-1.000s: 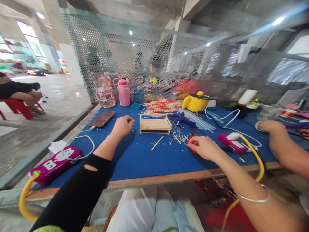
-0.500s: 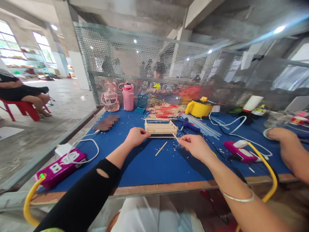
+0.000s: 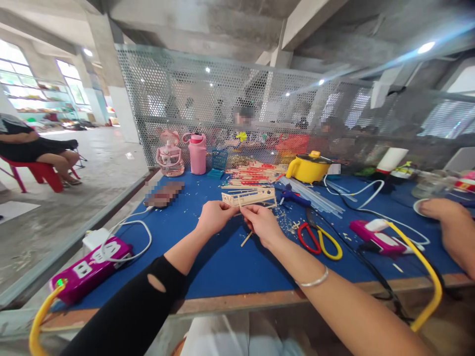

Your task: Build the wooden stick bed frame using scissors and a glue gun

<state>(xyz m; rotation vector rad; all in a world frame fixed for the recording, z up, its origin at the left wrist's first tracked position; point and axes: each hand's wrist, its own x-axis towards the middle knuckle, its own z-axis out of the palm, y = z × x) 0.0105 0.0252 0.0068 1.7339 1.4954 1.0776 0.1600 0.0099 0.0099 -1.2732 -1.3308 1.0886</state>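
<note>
A small openwork frame of pale wooden sticks [image 3: 260, 197] stands on the blue table. My left hand [image 3: 214, 217] is closed in a pinch at its near left corner. Beside it, my right hand [image 3: 262, 223] pinches a short wooden stick [image 3: 240, 200], held upright against the frame's near side; the fingertips of both hands almost meet. A loose stick [image 3: 245, 240] lies below my right hand, partly covered by it. Scissors with a red and a yellow handle [image 3: 321, 241] lie right of my right hand, and a blue glue gun [image 3: 296, 196] rests behind them.
Behind the frame lie many red-marked sticks [image 3: 256, 173]. Clear glue sticks [image 3: 317, 199], a yellow pot [image 3: 310, 167], a pink bottle [image 3: 197, 154] and purple power strips [image 3: 91, 267] surround the work. A co-worker's hand [image 3: 440, 207] is at far right. A perforated metal screen [image 3: 193, 89] closes the back.
My right hand has moved left with its stick, from the frame's right end to near my left hand. The frame has tilted slightly. The scissors have come into sight.
</note>
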